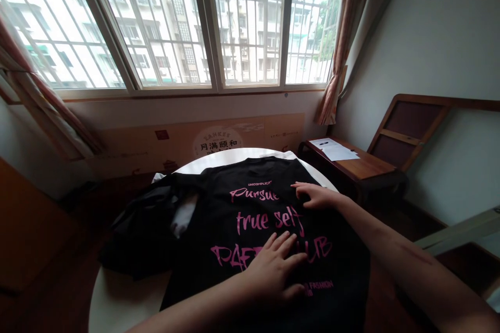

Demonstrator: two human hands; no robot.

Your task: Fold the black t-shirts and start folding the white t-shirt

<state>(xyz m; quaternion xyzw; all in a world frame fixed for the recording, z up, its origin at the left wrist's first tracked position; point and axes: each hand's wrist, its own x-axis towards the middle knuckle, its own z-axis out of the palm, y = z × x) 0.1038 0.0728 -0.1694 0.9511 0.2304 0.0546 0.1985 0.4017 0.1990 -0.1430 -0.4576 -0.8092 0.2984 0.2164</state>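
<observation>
A black T-shirt [250,203] with pink lettering lies spread, print up, on a round white table [117,296]. My left hand [273,270] lies flat on the lower part of the print, fingers together and pointing away from me. My right hand [316,195] rests palm down on the shirt's right side near the top line of lettering, fingers spread and pointing left. Neither hand grips the cloth. A second dark garment [144,229] is bunched on the table to the left, next to the shirt.
A barred window [195,21] with curtains fills the far wall, with a flat cardboard box [195,140] leaning below it. A low wooden side table [351,164] with white papers [336,151] stands to the right. A wooden frame [414,130] leans on the right wall.
</observation>
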